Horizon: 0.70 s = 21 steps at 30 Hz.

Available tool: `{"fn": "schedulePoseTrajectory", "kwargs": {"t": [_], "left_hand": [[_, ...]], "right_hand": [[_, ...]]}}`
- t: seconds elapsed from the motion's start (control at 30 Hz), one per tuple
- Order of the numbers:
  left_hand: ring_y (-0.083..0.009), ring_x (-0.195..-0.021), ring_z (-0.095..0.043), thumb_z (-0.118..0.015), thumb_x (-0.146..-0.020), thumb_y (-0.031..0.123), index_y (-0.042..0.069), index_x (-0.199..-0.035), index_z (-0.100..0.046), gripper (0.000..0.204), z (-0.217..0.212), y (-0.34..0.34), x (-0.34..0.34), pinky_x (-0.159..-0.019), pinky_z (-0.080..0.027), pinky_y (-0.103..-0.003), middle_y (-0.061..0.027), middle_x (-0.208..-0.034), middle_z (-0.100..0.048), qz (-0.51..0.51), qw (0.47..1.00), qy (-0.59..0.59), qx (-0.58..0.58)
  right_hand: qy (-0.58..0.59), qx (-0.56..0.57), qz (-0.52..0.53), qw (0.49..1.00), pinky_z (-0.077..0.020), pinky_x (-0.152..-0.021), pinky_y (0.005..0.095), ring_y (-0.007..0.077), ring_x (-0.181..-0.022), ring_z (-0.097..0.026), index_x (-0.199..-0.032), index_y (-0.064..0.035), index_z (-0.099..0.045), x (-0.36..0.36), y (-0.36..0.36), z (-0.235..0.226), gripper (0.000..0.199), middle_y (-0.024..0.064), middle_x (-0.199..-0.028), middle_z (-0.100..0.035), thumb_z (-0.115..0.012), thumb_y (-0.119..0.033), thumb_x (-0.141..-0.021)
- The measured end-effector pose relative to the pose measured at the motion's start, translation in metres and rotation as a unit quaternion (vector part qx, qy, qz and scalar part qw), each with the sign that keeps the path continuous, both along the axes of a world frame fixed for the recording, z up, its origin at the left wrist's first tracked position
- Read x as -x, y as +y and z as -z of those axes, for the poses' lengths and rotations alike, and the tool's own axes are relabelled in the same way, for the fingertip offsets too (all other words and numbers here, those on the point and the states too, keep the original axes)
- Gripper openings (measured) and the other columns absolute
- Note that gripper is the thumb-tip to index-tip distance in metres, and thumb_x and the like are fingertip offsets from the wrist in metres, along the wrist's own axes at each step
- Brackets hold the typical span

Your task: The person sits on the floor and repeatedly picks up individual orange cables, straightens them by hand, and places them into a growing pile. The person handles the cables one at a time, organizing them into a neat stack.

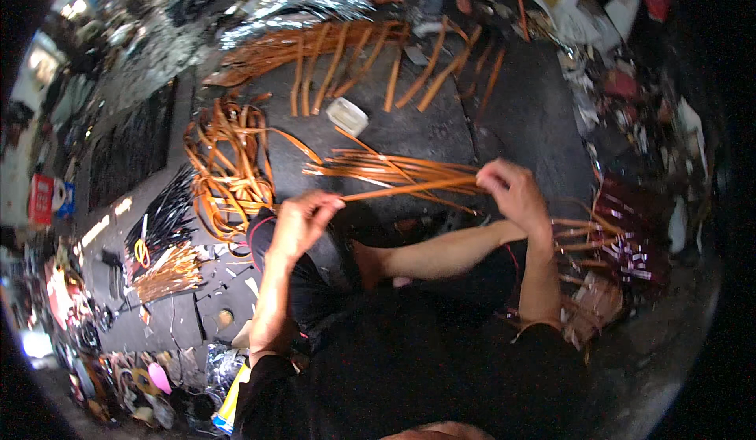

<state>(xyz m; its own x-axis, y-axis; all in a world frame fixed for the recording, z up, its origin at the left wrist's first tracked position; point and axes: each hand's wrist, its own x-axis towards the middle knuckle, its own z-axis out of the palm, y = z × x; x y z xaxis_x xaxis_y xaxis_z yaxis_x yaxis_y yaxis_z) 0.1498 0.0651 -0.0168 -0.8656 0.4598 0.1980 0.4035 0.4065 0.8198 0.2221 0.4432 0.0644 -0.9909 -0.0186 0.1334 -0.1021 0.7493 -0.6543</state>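
Between my two hands a flat orange-brown strip point(409, 189) is stretched almost level, above my crossed legs. The fingers of my left hand point(299, 221) pinch its left end. At its other end, my right hand point(516, 193) is closed on the strip, slightly blurred. Just beyond it lies a loose bundle of similar strips point(378, 166) on a dark board. A large tangled coil of orange-brown strip point(230, 168) rests to the left of the bundle, close to my left hand.
Several short strips point(323, 70) lie in a row at the far side, before a long brown bundle point(307, 50). A small white dish point(346, 117) sits mid-board point(425, 129). Scissors point(142, 251) and black strands point(165, 211) lie left; dark red strips point(630, 227) are at right.
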Motion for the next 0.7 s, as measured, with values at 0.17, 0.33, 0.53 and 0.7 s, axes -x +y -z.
{"fn": "schedulePoseTrajectory", "kwargs": {"t": [0.17, 0.33, 0.53, 0.7], "left_hand": [[-0.0186, -0.074, -0.067, -0.07, -0.088, 0.016, 0.003, -0.096, -0.072, 0.016, -0.026, -0.014, 0.021, -0.067, -0.051, -0.031, -0.0093, -0.085, -0.071, -0.055, 0.993, 0.023, 0.098], [-0.0227, -0.081, -0.068, -0.069, -0.089, 0.018, 0.003, -0.101, -0.072, 0.019, 0.002, -0.009, 0.047, -0.075, -0.051, -0.032, -0.0119, -0.086, -0.072, -0.049, 0.994, -0.021, 0.095], [-0.035, -0.108, -0.061, -0.071, -0.087, 0.028, 0.007, -0.139, -0.048, 0.06, 0.053, 0.032, 0.064, -0.092, -0.048, -0.042, -0.0226, -0.121, -0.061, 0.02, 0.992, -0.06, 0.104], [-0.0288, -0.101, -0.065, -0.068, -0.089, 0.019, 0.002, -0.126, -0.058, 0.042, 0.04, 0.036, 0.059, -0.089, -0.049, -0.038, -0.019, -0.108, -0.067, 0.028, 0.991, -0.059, 0.114]], "right_hand": [[0.026, -0.064, 0.11, 0.992, -0.0479, -0.078, 0.035, 0.0292, -0.088, -0.063, -0.093, 0.0001, -0.061, -0.016, 0.057, -0.017, 0.014, 0.0129, -0.09, -0.064, -0.061, -0.014, -0.09], [-0.026, -0.076, 0.152, 0.985, -0.0488, -0.085, 0.0375, 0.0326, -0.096, -0.064, -0.1, -0.0011, -0.064, -0.025, 0.126, 0.018, 0.018, 0.0142, -0.104, -0.067, -0.059, -0.017, -0.092], [-0.012, -0.166, 0.132, 0.977, -0.0463, -0.096, 0.0425, 0.0353, -0.113, -0.058, -0.122, -0.0083, -0.06, 0.041, 0.171, 0.128, 0.031, 0.0163, -0.121, -0.062, -0.058, -0.02, -0.093], [-0.12, -0.127, 0.091, 0.98, -0.046, -0.095, 0.0468, 0.0368, -0.111, -0.059, -0.129, -0.0096, -0.054, 0.132, 0.149, 0.179, 0.036, 0.017, -0.116, -0.064, -0.051, -0.025, -0.097]]}}
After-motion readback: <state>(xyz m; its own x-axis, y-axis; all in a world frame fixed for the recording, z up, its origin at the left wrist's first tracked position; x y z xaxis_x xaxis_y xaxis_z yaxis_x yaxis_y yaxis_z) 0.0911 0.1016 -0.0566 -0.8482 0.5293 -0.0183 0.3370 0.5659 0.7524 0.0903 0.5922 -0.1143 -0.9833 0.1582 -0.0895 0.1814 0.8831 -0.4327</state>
